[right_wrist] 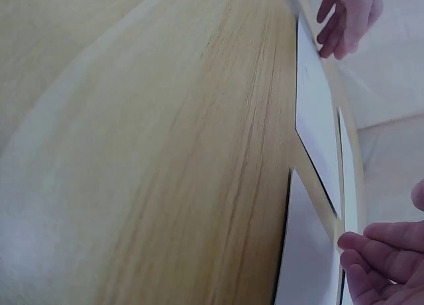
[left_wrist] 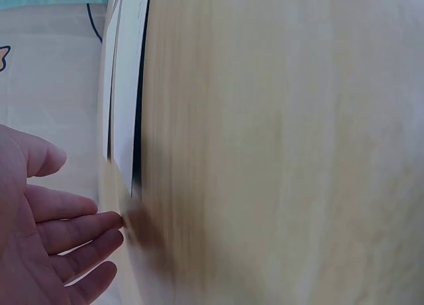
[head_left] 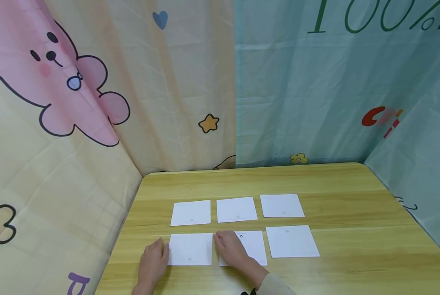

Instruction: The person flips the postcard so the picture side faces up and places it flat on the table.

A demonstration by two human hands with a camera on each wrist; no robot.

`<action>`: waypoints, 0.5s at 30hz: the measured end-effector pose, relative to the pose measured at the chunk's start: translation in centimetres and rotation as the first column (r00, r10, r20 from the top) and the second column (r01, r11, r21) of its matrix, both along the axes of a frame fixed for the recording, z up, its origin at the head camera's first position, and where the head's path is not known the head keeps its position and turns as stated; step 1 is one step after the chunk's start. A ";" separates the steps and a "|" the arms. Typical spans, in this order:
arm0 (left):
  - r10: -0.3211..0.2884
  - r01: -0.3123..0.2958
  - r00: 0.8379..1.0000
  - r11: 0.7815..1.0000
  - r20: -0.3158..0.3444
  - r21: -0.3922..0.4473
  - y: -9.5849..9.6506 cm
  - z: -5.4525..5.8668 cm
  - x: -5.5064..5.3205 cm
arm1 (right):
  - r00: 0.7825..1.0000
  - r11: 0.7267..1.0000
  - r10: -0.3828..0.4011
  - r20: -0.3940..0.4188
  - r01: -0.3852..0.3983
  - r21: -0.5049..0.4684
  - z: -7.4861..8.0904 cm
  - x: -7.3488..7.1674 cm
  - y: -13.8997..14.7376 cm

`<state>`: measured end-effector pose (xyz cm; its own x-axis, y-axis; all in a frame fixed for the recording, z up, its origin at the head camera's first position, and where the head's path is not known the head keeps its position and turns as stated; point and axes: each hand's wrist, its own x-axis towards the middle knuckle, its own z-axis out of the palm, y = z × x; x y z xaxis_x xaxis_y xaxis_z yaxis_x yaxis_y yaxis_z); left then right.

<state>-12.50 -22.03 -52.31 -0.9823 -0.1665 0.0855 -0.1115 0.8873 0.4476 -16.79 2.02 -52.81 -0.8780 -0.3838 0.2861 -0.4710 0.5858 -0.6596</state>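
Note:
Two rows of three white cards lie flat on the table. My left hand [head_left: 152, 262] is at the left edge of the front left card [head_left: 190, 249], fingertips close to the tabletop. At that card's right edge, near its upper corner, is my right hand [head_left: 232, 249], which covers part of the front middle card [head_left: 254, 248]. In the left wrist view the fingers [left_wrist: 76, 232] are loosely extended with nothing between them. Relaxed fingers [right_wrist: 384, 252] also show in the right wrist view beside the cards; whether they touch one cannot be told.
The front right card [head_left: 292, 241] lies to the right. Behind are the back left card [head_left: 191, 213], back middle card [head_left: 236, 209] and back right card [head_left: 281, 205]. Patterned curtains [head_left: 183, 82] surround the wooden table [head_left: 367, 229] at its back and sides.

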 end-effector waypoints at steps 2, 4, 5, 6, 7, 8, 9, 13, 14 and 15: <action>0.005 -0.005 1.000 1.000 0.006 -0.001 0.0 0.0 0.0 | 1.000 1.000 -0.002 -0.003 0.002 0.019 -0.1 0.0 -0.1; 0.006 -0.006 1.000 1.000 0.011 -0.003 0.1 0.1 0.0 | 1.000 1.000 -0.005 0.000 0.005 0.030 -0.1 0.0 -0.2; 0.006 -0.006 1.000 1.000 0.013 -0.004 0.1 0.1 0.0 | 1.000 0.999 -0.009 0.004 0.009 0.037 -0.1 0.0 -0.2; 0.006 -0.006 1.000 1.000 0.015 -0.004 0.1 0.2 0.0 | 1.000 0.999 -0.010 0.008 0.009 0.036 -0.1 0.1 -0.2; 0.005 -0.005 1.000 1.000 0.014 -0.006 0.1 0.2 0.0 | 1.000 0.999 -0.011 0.011 0.010 0.038 -0.1 0.0 -0.3; 0.003 -0.003 1.000 1.000 0.011 -0.008 0.1 0.1 0.1 | 1.000 0.999 -0.011 0.016 0.010 0.035 -0.1 0.0 -0.3; 0.001 -0.001 1.000 1.000 0.010 -0.008 0.1 0.1 0.1 | 1.000 0.999 -0.012 0.018 0.011 0.030 -0.1 0.0 -0.4; -0.004 0.004 1.000 1.000 0.006 -0.004 0.0 -0.1 0.0 | 1.000 1.000 -0.014 0.026 0.013 0.024 -0.2 -0.1 -0.6; -0.006 0.006 1.000 1.000 0.007 -0.004 0.0 -0.1 0.0 | 0.999 1.000 -0.012 0.031 0.011 0.018 -0.2 -0.1 -0.7; -0.007 0.007 1.000 1.000 0.011 -0.005 0.0 -0.1 -0.1 | 0.999 1.000 -0.009 0.036 0.009 0.012 -0.2 -0.1 -0.7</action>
<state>-12.56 -21.99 -52.40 -0.9843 -0.1596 0.0759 -0.1103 0.8904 0.4417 -16.87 1.27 -53.03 -0.8910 -0.3788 0.2500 -0.4419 0.5979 -0.6688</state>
